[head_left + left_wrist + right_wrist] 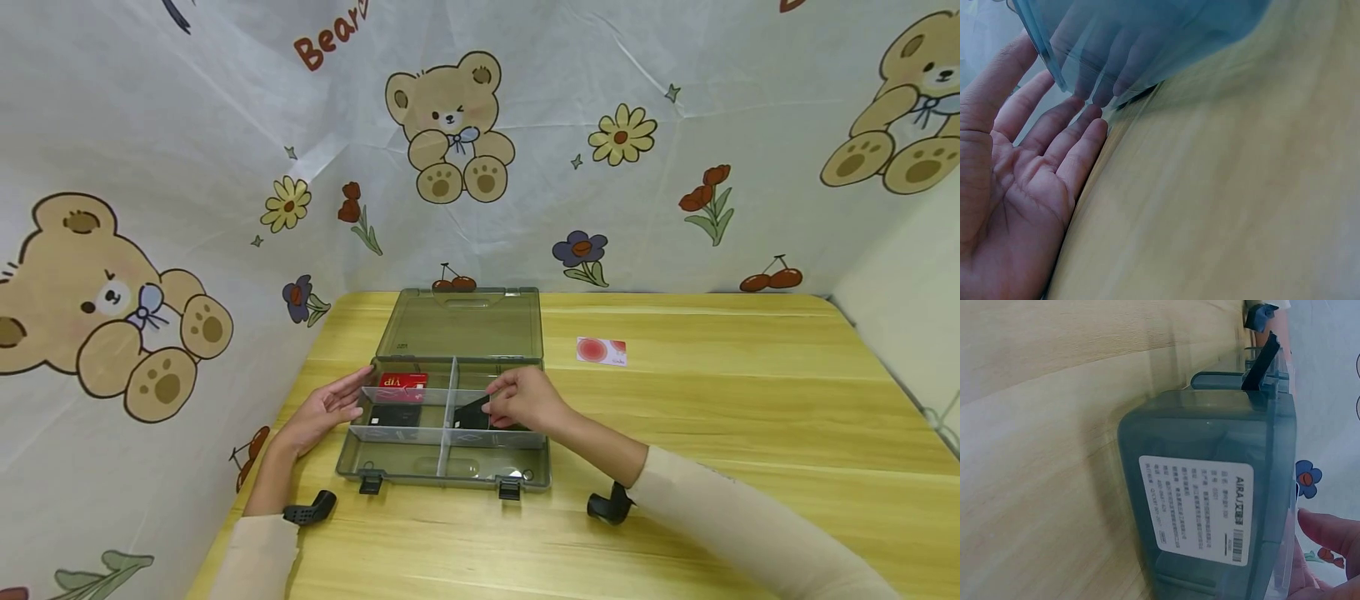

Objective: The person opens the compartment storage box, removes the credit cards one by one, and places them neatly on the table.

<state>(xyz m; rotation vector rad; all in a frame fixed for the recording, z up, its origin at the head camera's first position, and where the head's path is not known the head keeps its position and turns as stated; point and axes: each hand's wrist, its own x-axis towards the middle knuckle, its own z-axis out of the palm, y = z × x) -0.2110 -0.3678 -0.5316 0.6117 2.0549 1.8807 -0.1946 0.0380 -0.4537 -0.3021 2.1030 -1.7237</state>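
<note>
A smoky-grey plastic organizer box (390, 477) lies open on the table, divided into several compartments. My right hand (528, 398) reaches into the middle right compartment and pinches a black card (471, 414), which sits tilted there. In the right wrist view, part of the right hand (1329, 550) shows above the box's wall, and the card is hidden. My left hand (318, 417) rests with extended fingers at the box's left side. In the left wrist view, the left hand's fingers (1079, 147) lie against the clear wall. Another black card (397, 415) and a red VIP card (403, 383) lie in the left compartments.
A white card with red circles (601, 351) lies on the wooden table (712, 400) right of the box. The box's lid (465, 325) leans back towards the bear-print cloth (540, 183). Two black latches (509, 490) hang at the front. A white label (1197, 509) marks the box's side.
</note>
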